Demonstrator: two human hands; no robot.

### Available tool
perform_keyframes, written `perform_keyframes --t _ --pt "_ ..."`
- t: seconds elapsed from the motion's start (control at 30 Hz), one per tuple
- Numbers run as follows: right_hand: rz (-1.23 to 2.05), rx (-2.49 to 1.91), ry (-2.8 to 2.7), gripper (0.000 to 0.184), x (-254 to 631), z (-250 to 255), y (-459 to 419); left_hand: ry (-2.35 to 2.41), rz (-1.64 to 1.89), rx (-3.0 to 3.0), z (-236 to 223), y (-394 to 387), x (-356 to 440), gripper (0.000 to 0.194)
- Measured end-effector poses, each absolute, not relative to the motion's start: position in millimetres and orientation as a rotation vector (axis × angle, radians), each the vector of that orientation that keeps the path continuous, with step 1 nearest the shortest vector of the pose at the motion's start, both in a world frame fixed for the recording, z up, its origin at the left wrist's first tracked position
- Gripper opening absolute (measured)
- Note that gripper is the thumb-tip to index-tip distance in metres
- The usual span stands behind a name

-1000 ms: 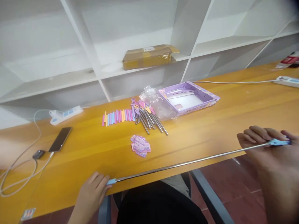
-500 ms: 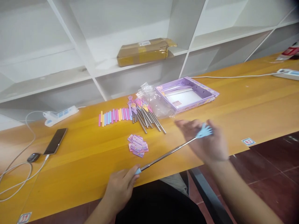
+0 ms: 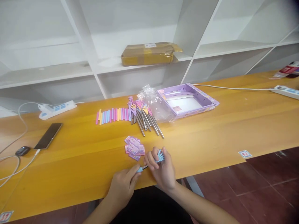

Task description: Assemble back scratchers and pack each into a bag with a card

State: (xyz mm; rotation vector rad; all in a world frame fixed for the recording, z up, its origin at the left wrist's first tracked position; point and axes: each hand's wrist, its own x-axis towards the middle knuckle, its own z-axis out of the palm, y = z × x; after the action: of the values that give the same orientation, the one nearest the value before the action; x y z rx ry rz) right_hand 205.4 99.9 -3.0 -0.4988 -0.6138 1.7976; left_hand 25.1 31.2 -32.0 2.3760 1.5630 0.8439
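Note:
A telescopic back scratcher [image 3: 160,156] with a light-blue claw head is collapsed short between my hands. My left hand [image 3: 122,186] is closed round its blue handle, of which only the tip shows. My right hand [image 3: 163,169] wraps its fingers about the claw end. Just beyond lies a small pile of pink-purple printed cards [image 3: 135,148]. Farther back, several metal back scratchers [image 3: 146,116] with pink, purple and yellow claws lie heaped, beside a row of coloured handle sleeves [image 3: 113,115].
A purple open box [image 3: 187,101] holds a few pieces, with clear plastic bags [image 3: 156,104] beside it. A phone [image 3: 48,136], black mouse-like object [image 3: 22,151] and power strip [image 3: 57,109] lie left. A taped cardboard box [image 3: 148,54] rests on the shelf.
My right hand has moved left toward my left hand, and the extended back scratcher has collapsed to a short length. My left hand has stayed closed on the handle.

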Motion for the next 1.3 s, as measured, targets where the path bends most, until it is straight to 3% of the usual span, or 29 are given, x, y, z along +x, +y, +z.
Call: perform_keyframes --t 0.37,0.63,0.97,1.13,1.3 --pt "1.916 -0.452 -0.335 0.07 205.0 -28.0 102.0 1.61 0.626 2.399 -41.6 32.3 31.4 0.04" --pt "1.872 -0.347 -0.308 0.072 199.9 -27.0 82.1 1.443 0.666 2.43 -42.2 29.7 24.0 0.038" --pt "1.909 -0.361 -0.278 0.071 206.4 -12.2 91.8 1.592 0.613 2.497 -26.8 23.6 30.7 0.048" --pt "1.764 -0.405 -0.202 0.064 257.7 13.1 101.1 1.621 0.439 2.499 -11.5 6.3 -0.4 0.045" --pt "1.726 -0.396 -0.164 0.055 376.4 41.7 131.8 1.595 0.132 2.321 -3.3 1.6 -68.5 0.04"
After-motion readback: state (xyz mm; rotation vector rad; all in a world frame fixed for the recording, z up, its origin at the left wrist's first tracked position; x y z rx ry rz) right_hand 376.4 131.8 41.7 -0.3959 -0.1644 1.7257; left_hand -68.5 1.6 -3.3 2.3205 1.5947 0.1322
